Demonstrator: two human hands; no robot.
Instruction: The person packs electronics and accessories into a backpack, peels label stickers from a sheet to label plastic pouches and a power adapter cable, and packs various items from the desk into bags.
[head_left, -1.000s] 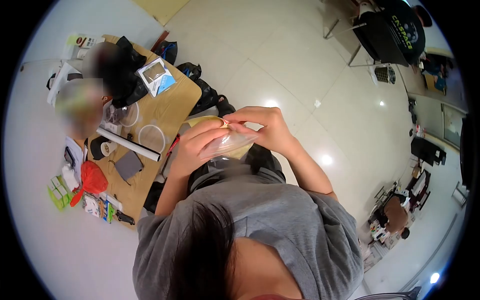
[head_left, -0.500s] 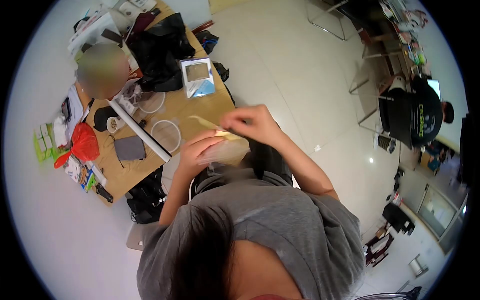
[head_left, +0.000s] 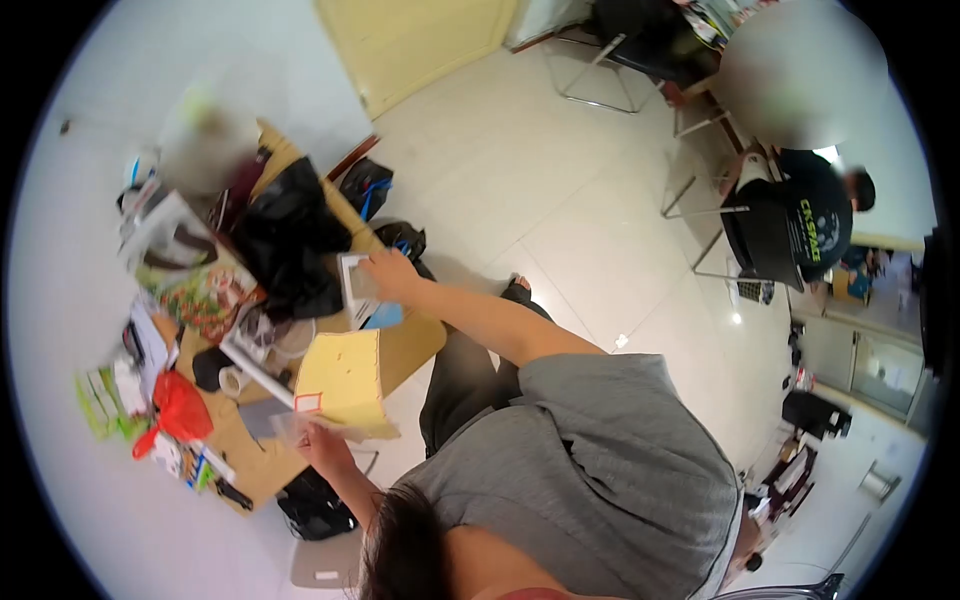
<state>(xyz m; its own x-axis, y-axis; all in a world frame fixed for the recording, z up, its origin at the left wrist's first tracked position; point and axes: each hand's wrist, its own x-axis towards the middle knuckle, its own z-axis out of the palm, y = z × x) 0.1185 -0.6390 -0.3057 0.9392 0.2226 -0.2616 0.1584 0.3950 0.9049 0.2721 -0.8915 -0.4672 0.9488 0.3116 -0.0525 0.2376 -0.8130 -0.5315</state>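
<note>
My left hand is closed on the lower edge of a yellow sheet. The sheet has a small red-outlined square near one corner and stands spread out above the table's near edge. A clear plastic bag shows at its lower edge, by the same fingers. Stretched out across my lap, my right hand touches a flat white package with a window and a blue patch, which lies on the table. Its fingers rest over the package's right part and do not visibly wrap round it.
On the wooden table are a black plastic bag, a red bag, a long white bar and a patterned bag. Black bags stand beside it on the floor. A person sits on a chair at the right.
My right hand has left the yellow sheet and reached over to the white package. The yellow sheet now shows spread out in my left hand. The camera view has turned and shifted.
</note>
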